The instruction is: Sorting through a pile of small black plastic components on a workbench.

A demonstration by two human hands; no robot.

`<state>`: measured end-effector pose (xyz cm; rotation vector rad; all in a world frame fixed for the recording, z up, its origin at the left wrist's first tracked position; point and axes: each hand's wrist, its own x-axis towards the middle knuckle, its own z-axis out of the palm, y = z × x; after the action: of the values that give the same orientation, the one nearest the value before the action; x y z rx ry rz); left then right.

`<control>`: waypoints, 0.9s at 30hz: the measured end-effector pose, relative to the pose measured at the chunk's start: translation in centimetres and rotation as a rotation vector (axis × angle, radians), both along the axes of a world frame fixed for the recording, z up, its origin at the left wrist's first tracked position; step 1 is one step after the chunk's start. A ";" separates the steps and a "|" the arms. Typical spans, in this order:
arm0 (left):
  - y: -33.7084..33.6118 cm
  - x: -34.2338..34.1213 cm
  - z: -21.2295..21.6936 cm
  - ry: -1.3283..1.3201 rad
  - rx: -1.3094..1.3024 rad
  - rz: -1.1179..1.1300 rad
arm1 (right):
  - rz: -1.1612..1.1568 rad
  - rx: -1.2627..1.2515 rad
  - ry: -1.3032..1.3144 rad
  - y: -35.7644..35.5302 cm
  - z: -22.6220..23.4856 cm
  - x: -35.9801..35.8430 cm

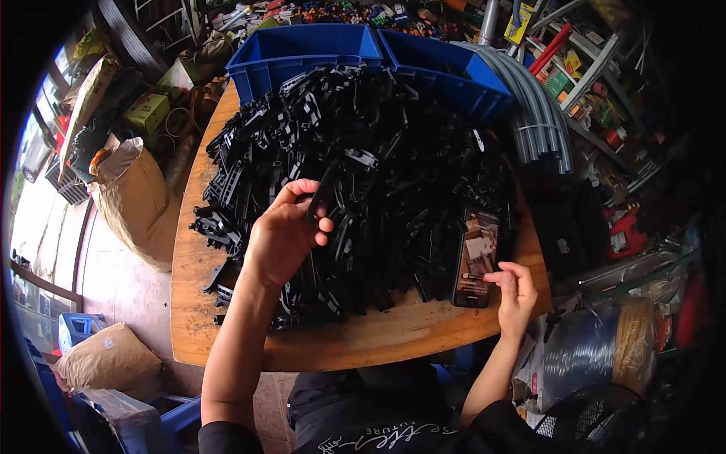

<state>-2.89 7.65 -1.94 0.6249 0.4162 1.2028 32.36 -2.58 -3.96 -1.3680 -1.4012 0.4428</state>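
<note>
A large heap of black plastic parts (355, 227) covers most of the wooden table (363, 340). My left hand (286, 231) is raised over the left middle of the heap, closed on a slim black plastic part (324, 193) that stands tilted between thumb and fingers. Toward the right edge of the table a smartphone (475, 257) leans or lies against the heap, its screen lit with a picture. My right hand (516, 295) is at its lower right side, holding nothing. One finger points at the screen; whether it touches the glass I cannot tell.
Two blue plastic bins (302, 45) stand along the table's far edge. Coiled grey tubing (541, 129) hangs beyond the right corner. A paper sack (132, 197) stands on the floor at left, with a blue stool (178, 412) lower down. A spool of clear tubing (582, 356) is at right.
</note>
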 end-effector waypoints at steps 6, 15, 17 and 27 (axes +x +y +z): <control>0.0 0.5 -1.0 -0.082 -0.038 -0.031 | -0.077 0.006 -0.255 4.1 0.3 -0.1; 0.7 -0.4 -2.5 -0.205 -0.050 -0.118 | 0.020 0.295 -0.908 7.9 2.2 -5.0; 0.5 -0.1 -1.9 -0.209 -0.066 -0.116 | 0.027 0.344 -0.829 7.9 2.0 -6.1; 0.0 0.6 -1.3 -0.007 0.070 -0.043 | 0.356 0.514 -0.619 5.9 0.0 -12.9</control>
<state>-2.32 7.68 -3.24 0.6863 0.3539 1.1820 19.49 3.35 -3.96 -0.8541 -2.1022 -0.1449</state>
